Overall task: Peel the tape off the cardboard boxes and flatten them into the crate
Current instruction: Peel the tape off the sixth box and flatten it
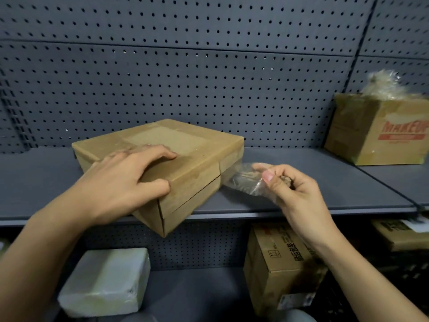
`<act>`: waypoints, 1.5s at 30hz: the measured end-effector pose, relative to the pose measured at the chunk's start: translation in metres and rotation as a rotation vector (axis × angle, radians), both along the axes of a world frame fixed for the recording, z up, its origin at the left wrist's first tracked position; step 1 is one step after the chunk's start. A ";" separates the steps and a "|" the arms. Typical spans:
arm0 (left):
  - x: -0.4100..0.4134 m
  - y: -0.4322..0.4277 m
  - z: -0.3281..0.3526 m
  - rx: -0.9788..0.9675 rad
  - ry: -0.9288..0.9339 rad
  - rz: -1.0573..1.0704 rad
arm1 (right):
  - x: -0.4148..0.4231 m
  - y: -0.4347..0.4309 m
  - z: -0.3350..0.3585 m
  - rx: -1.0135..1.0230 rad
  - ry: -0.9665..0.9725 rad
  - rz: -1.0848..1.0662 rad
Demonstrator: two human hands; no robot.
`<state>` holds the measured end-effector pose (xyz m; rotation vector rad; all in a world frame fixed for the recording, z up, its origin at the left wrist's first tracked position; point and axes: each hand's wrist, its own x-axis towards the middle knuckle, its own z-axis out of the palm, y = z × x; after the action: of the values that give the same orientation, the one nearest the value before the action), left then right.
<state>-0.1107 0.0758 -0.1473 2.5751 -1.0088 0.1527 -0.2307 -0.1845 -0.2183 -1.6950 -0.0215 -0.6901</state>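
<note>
While a strip of clear tape [241,180] stretches off its right side, a shallow cardboard box [185,156] sits at the front edge of a grey shelf [359,189], its near corner jutting past the lip. The left hand [125,180] presses it down, fingers spread flat across the lid and thumb laid along the near edge. The right hand [294,196] pinches the crumpled free end of the tape between thumb and curled fingers, just right of the box.

The risk lies in that overhang: a hard sideways tug could swing the box off the shelf if the left hand eases up. The thin film could also snap short and leave a remnant on the cardboard, or lift the paper face with it.

The box is brown and closed, its side seam slightly parted. A paler rectangle marks its top, with glossy bands beside it that look like more tape.

At the shelf's right end stands a carton lettered MAKEUP [376,133] with a wad of stripped tape [383,87] on top. A white wrapped parcel [104,282] and a printed carton [278,263] sit on the level below. No crate is in view.
</note>
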 end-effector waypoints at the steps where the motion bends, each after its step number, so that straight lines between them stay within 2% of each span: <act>1: -0.001 0.001 0.002 0.004 0.003 -0.004 | 0.002 0.000 0.000 0.126 -0.014 0.071; 3: -0.004 0.003 0.005 0.018 0.014 -0.010 | 0.007 0.003 0.001 0.353 -0.049 0.208; 12: -0.012 -0.005 0.023 0.072 0.073 -0.038 | 0.041 0.024 0.017 0.469 -0.128 0.174; 14: -0.014 -0.015 0.027 0.058 0.077 -0.039 | 0.045 0.027 0.020 0.376 -0.092 0.066; 17: -0.017 -0.039 0.034 0.065 0.060 -0.029 | 0.051 0.030 0.019 0.048 0.024 -0.177; 21: -0.010 -0.069 0.029 0.215 0.077 0.009 | 0.055 0.028 0.012 -0.158 0.103 -0.247; 25: 0.002 -0.073 0.017 0.349 0.112 0.024 | 0.057 0.020 0.011 -0.205 0.179 -0.231; 32: 0.009 -0.062 0.017 0.289 0.160 -0.025 | 0.048 0.012 0.010 -0.290 0.207 -0.272; 45: 0.019 -0.022 0.022 0.184 0.245 -0.160 | 0.008 -0.012 0.012 -0.302 0.278 -0.338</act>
<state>-0.0915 0.0539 -0.1256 2.5766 -1.1732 -0.3040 -0.2231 -0.1961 -0.2060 -2.1003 0.3804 -0.7184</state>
